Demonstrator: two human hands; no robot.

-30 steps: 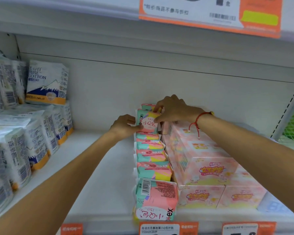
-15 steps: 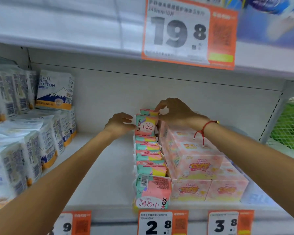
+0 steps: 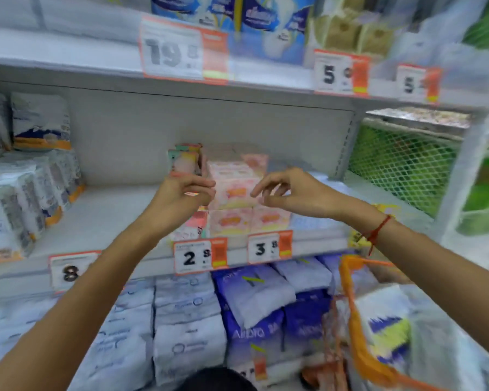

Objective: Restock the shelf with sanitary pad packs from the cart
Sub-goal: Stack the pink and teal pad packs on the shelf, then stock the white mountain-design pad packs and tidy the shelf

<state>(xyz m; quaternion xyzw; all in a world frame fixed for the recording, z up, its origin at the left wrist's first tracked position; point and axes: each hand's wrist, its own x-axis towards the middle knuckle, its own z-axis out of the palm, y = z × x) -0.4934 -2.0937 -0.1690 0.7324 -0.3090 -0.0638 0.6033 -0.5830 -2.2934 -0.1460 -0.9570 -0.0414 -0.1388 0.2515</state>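
Observation:
The picture is motion-blurred. A row of teal-and-pink sanitary pad packs [image 3: 184, 160] runs from the back of the white middle shelf [image 3: 110, 215] to its front edge, beside stacked pale pink boxes [image 3: 235, 182]. My left hand [image 3: 184, 193] hovers in front of that row with its fingers curled; the blur hides whether it holds anything. My right hand [image 3: 291, 193], with a red string at the wrist, hangs in front of the pink boxes, fingers spread and relaxed, touching nothing. The orange-handled cart basket [image 3: 353, 320] at lower right holds white packs [image 3: 384, 328].
White-and-orange packs [image 3: 26, 198] fill the left of the shelf. Blue and white packs [image 3: 251, 294] sit on the shelf below. Price tags [image 3: 199, 255] line the shelf edge. A green mesh panel [image 3: 401, 165] closes the right side. Bare shelf lies between the left packs and the row.
Both hands have come off the top packs at the back of the row and drawn back toward me. The view has pulled away and dropped, showing the lower shelf and the cart.

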